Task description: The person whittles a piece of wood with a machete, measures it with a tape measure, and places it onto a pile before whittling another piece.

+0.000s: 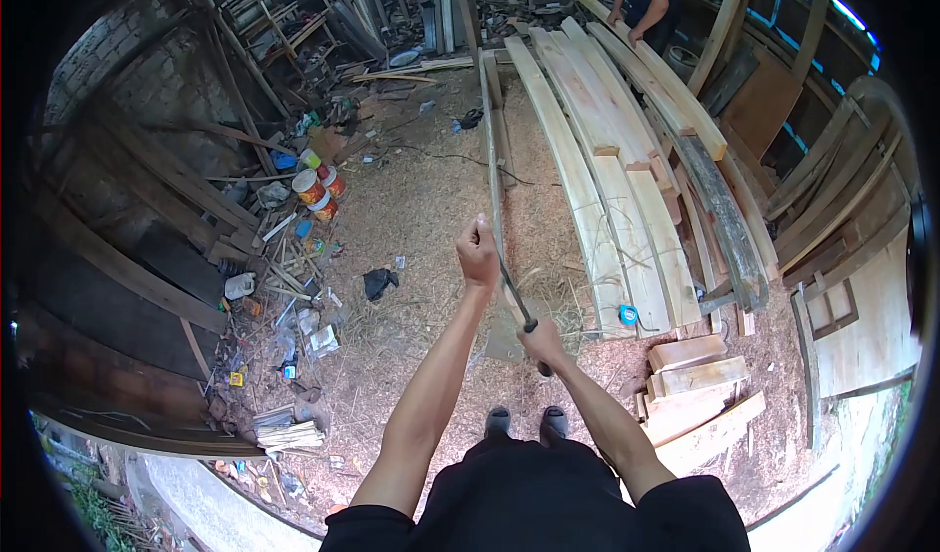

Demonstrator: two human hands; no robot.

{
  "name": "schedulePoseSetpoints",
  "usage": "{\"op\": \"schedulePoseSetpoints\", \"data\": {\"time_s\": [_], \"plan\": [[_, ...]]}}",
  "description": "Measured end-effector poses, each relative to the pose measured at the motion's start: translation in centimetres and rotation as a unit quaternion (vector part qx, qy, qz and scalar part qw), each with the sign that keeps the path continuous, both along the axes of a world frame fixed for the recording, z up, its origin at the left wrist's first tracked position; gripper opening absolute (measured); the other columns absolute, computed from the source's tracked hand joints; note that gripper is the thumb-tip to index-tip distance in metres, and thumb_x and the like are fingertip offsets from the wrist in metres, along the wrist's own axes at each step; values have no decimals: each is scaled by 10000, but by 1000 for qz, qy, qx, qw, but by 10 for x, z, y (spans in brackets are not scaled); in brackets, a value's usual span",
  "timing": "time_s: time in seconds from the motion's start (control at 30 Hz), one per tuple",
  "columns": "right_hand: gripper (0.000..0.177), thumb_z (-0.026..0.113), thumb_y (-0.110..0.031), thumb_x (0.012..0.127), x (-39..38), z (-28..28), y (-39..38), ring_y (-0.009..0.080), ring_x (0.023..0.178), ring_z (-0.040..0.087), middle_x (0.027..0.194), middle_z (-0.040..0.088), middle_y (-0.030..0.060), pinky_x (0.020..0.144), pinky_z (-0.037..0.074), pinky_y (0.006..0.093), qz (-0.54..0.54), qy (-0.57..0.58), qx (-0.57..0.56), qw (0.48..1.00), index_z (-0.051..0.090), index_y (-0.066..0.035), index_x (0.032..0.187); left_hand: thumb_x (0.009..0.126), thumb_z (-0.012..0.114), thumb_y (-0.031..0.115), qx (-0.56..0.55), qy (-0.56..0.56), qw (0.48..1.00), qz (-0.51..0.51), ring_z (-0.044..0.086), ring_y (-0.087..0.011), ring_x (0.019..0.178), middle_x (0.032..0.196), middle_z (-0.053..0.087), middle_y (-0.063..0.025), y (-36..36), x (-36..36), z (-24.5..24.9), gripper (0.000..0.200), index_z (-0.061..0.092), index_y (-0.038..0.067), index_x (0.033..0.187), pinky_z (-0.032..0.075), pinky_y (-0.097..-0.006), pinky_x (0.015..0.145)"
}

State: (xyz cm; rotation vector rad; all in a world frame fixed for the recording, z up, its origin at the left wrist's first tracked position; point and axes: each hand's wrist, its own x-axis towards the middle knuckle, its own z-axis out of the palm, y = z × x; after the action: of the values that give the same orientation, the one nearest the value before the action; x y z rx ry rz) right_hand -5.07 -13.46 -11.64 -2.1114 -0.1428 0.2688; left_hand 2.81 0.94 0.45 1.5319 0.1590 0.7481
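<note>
My right hand (pixel 544 344) is closed round the dark handle of a long thin tool (pixel 517 299), whose shaft slants up and left toward my other hand. My left hand (pixel 477 248) is closed above it, beside the edge of a long narrow board (pixel 493 160) that stretches away from me. Whether its fingers pinch the tool's tip or something else is hidden. To the right lie long pale planks (pixel 563 160), with a blue tape measure (pixel 628 314) near their close end.
A co-worker (pixel 646 3) grips a plank at the upper right. Short wood blocks (pixel 690 371) lie stacked at the lower right. Paint buckets (pixel 315 192), wood scraps and litter are on the left. A black bag (pixel 380 283) lies on the shavings-covered floor.
</note>
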Motion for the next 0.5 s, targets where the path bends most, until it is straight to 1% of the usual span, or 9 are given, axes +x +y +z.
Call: {"op": "schedulePoseSetpoints", "data": {"time_s": [0.07,0.13,0.2,0.23,0.3,0.33,0.37,0.43,0.5], "plan": [[193,582,-157,656,1,-39,-15,152,431,510,494,503,64,395,391,291,9,61,-25,998,520,4,569,907,419,219,-16,5,1000,4,265,-59,510,526,285,29,-1,2,6,381,345,39,579,221,-274,435],[194,593,-153,651,4,-36,-16,137,433,501,490,495,53,389,383,277,18,126,-48,991,518,-4,554,909,416,218,-4,12,1000,3,266,-57,506,520,290,33,3,0,1,385,342,48,572,219,-273,432],[164,596,-138,653,11,-5,-22,123,443,485,505,497,47,391,378,264,52,321,54,944,516,-21,570,917,412,236,1,0,1000,0,279,-43,463,501,309,43,6,-1,3,386,354,75,571,221,-250,407],[164,596,-138,653,17,-8,-26,123,443,485,505,497,47,391,378,264,51,322,50,944,516,-21,570,924,408,254,3,-12,1000,-3,293,-30,420,481,328,54,4,-4,3,389,366,101,569,223,-227,382],[127,575,-109,661,35,6,-24,119,427,466,515,492,43,384,376,262,69,532,220,814,500,-40,584,924,408,258,-1,-9,1000,-9,293,-31,419,481,330,55,2,-2,1,393,368,101,566,223,-227,382],[101,554,-85,666,35,11,-22,122,420,463,525,489,40,381,381,272,82,388,136,908,489,-44,601,925,408,262,-3,-3,1000,-12,293,-32,418,480,332,56,5,1,2,397,369,101,563,223,-227,383],[101,554,-85,666,30,32,-18,122,420,463,525,489,40,381,381,272,85,386,134,909,489,-44,601,925,408,262,-3,-5,1000,-9,293,-32,418,480,332,56,6,2,4,397,369,101,563,223,-227,383],[107,552,-94,667,20,71,-10,129,423,474,516,497,45,389,392,274,101,162,35,981,497,-32,598,926,405,259,25,-8,999,28,294,-31,420,478,330,58,2,1,5,395,372,107,563,224,-223,383],[124,552,-111,668,13,77,-7,183,441,514,527,530,94,421,425,321,84,148,29,985,534,1,617,927,402,257,14,-5,1000,19,293,-29,416,475,324,59,3,3,3,393,365,112,564,220,-222,379]]}}
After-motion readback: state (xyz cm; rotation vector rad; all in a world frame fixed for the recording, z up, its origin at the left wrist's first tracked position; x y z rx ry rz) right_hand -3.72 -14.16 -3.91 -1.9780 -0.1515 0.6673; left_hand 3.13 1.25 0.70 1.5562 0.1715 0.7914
